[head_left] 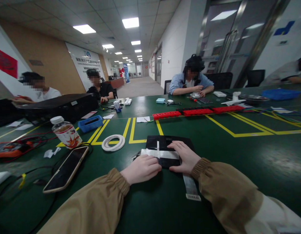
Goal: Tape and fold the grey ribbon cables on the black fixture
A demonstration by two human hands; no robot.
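A thin black panel (pixel 170 140) lies on the green table in front of me. Across it runs a wide silvery strip (pixel 170 154), crossed by a short, narrow white strip (pixel 158 149). My left hand (pixel 143 169) rests at the panel's near left edge, its fingers curled together over the silvery strip. At the right end my right hand (pixel 185 156) grips the panel, fingers on top and thumb at the near edge. From under that hand a flat grey ribbon-like strip (pixel 191 187) with dark marks at its end hangs toward me. My palms hide parts of the panel.
White tape rolls (pixel 113 143), a phone (pixel 67 169), a drink bottle (pixel 66 132) and a blue tray (pixel 90 124) lie to the left. Red connected blocks (pixel 198 112) stretch across the table behind the panel. A person (pixel 191 81) works opposite; others sit farther off.
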